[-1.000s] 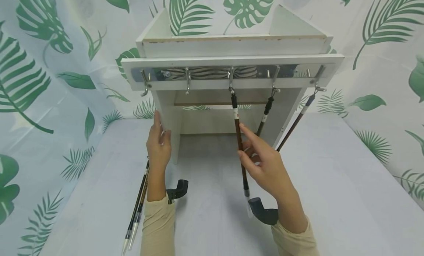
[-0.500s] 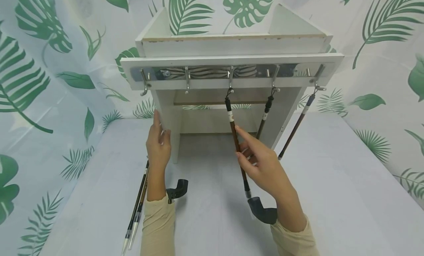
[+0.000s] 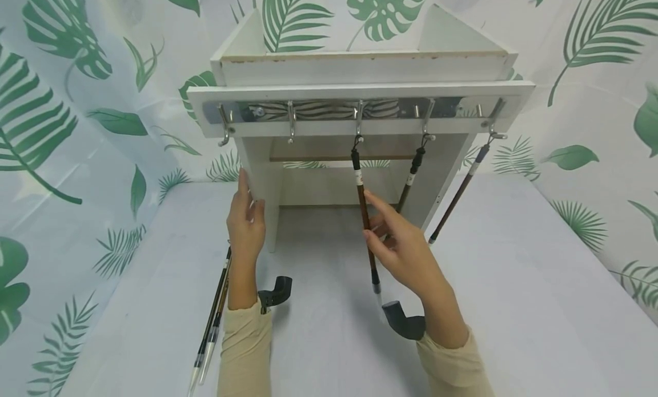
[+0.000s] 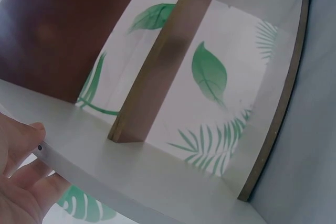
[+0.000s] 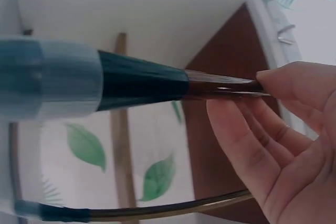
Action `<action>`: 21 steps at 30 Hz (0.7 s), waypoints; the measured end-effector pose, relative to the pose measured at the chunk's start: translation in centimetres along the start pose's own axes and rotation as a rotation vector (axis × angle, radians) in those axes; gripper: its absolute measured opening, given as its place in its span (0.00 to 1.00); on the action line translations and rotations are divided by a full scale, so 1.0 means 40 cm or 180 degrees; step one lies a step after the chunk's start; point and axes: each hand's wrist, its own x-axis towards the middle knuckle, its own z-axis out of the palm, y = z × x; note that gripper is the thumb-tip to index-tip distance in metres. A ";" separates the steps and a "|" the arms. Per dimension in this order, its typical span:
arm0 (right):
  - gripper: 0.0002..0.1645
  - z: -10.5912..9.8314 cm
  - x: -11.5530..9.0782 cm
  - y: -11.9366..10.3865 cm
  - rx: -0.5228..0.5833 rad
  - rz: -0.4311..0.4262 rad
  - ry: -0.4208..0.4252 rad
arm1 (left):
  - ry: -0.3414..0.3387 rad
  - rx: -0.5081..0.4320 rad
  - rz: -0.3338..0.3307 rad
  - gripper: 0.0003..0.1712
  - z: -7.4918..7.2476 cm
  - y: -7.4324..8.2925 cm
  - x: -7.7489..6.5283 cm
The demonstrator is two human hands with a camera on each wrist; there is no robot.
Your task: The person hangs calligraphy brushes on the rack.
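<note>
Right wrist: brush (image 5: 144,81) between fingers (image 5: 239,140)

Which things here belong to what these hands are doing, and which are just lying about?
Seemingly part of the job:
the middle hanging brush, pinched by the right hand;
the hook rail it hangs from;
two other hanging brushes;
the white cabinet, left hand at its edge;
probably the brushes lying at left.

Just around:
the leaf-print backdrop;
the pale tabletop;
the black wrist pieces.

I face white sheeting (image 3: 596,128) printed with green leaves (image 3: 390,11), bluish and faintly shiny on my left, around a pale flat surface (image 3: 540,305) below.
</note>
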 end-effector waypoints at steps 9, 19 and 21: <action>0.38 0.041 0.015 0.041 0.0280 0.0154 0.0019 | -0.0016 -0.0009 0.0015 0.34 0.000 -0.003 0.000; 0.34 0.075 0.017 0.102 0.0257 0.0706 -0.0550 | -0.0004 -0.0045 0.0041 0.34 0.000 -0.004 0.001; 0.37 0.083 0.013 0.117 0.0097 0.0951 -0.1009 | -0.0009 -0.0052 0.0035 0.34 0.001 -0.004 0.001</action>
